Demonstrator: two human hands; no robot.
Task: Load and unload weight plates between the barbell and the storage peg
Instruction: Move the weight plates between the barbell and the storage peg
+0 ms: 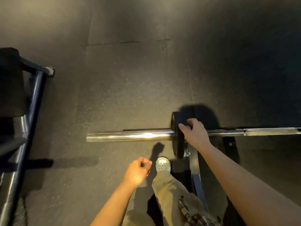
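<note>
**A:** Dark rubber gym floor [130, 79], rack frame [24, 119] left. Barbell [130, 135] carries one black weight plate [176, 136] at the sleeve's inner end.

**B:** My right hand [194, 136] curls over its rim, left hand [138, 172] loosely fisted, empty. Looks like unloading; next I'd slide it off leftward, probably two-handed.

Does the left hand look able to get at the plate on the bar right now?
Probably yes. The left hand hangs loosely curled and holds nothing, with open space between it and the plate. The right hand already rests on the plate's top edge, leaving its near face bare.
</note>
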